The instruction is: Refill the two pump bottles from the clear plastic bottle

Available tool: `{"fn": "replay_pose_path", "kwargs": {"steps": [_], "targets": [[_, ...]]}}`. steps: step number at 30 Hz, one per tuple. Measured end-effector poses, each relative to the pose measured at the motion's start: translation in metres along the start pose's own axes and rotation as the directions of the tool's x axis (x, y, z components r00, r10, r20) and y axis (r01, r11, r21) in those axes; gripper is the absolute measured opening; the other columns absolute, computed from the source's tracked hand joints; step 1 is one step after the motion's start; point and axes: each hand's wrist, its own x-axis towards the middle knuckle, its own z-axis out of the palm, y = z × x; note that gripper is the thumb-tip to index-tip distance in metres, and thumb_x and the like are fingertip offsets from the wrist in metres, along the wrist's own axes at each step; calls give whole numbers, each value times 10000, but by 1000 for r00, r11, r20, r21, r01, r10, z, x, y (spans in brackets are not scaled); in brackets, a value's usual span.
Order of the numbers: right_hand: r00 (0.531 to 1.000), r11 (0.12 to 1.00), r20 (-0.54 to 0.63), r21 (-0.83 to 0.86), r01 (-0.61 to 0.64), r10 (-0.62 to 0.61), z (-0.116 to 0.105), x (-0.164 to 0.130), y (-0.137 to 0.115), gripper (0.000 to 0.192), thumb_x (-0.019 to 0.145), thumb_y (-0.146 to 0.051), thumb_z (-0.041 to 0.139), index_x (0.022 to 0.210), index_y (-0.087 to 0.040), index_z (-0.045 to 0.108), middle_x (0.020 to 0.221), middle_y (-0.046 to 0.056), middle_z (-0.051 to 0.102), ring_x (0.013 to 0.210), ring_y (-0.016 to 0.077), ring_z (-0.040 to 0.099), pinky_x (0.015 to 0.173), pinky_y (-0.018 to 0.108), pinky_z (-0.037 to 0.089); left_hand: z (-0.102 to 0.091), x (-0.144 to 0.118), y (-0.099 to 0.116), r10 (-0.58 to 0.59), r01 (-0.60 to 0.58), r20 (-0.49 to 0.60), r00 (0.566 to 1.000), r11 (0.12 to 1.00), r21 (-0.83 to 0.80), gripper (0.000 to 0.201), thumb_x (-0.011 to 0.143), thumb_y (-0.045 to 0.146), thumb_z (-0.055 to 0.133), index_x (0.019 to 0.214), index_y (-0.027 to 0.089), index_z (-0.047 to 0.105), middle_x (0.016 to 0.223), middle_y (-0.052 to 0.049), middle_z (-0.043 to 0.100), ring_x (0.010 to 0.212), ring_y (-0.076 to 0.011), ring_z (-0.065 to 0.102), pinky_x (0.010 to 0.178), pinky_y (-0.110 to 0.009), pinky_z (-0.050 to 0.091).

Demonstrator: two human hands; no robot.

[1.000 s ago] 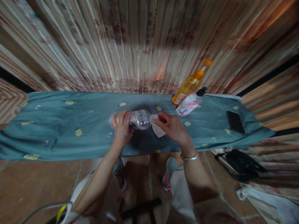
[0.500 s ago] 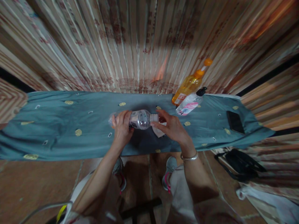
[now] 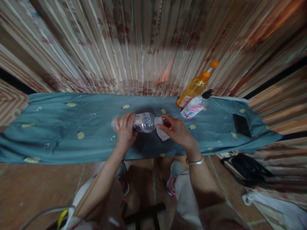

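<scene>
Over the middle of the teal cloth (image 3: 72, 134), the left hand (image 3: 124, 132) is wrapped around the base end of a clear plastic bottle (image 3: 144, 122) held on its side just above the fabric, fingers curled firmly over the barrel, while the right hand (image 3: 176, 131) pinches the neck end between thumb and fingertips, with a small white cloth (image 3: 163, 134) tucked under the palm. Against the picture of half a second ago the right fingers have drawn in a little closer over the cap end and the white cloth shows slightly less; the bottle itself has hardly shifted, and the left grip looks the same. I judge this to be a small turn or rub at the neck, with the bottle steadied rather than moved. The bottle is thin, ribbed, glossy plastic with a pale label band, likely to dent under a hard squeeze; the white cloth looks soft and limp. The teal cloth is matte, lightly wrinkled, and dotted with yellow round motifs. Beyond the bottle and to its right stand an amber bottle (image 3: 195, 86) with an orange cap and, touching or just beside it, a clear pump bottle (image 3: 194, 107) with a pink label and black top. Farther right of the bottle a flat dark phone (image 3: 241, 125) lies on the cloth, and behind everything hangs a striped, pleated curtain (image 3: 144, 41).
</scene>
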Motion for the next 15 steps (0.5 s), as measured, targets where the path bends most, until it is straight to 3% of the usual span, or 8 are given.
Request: {"fn": "replay_pose_path", "kwargs": {"steps": [5,9,15], "targets": [[999,1000,-33,19,6,-5,0,-2,1,456,930,-459,706,1286,-185,630,994,78,788,882,234,760,808,337,567,0,0,0,-3,3,9,1000,1000,3,735,715,119,623,1437,156,490,1476,-202,556,1400,-377,484,1235,-621,149],[1000,1000,6,19,22,-22,4,-5,5,329,986,-401,624,1235,-188,651,978,79,790,894,237,760,822,339,563,0,-1,2,-4,4,30,1000,1000,14,724,726,109,612,1439,167,502,1475,-192,560,1406,-370,482,1243,-613,134],[1000,998,-9,-59,6,-6,11,-6,10,354,1002,-427,588,1240,-170,644,957,97,785,874,240,743,793,321,533,1,-1,1,11,-12,31,999,1000,18,711,738,100,605,1440,168,517,1473,-196,566,1406,-370,491,1241,-624,136]]}}
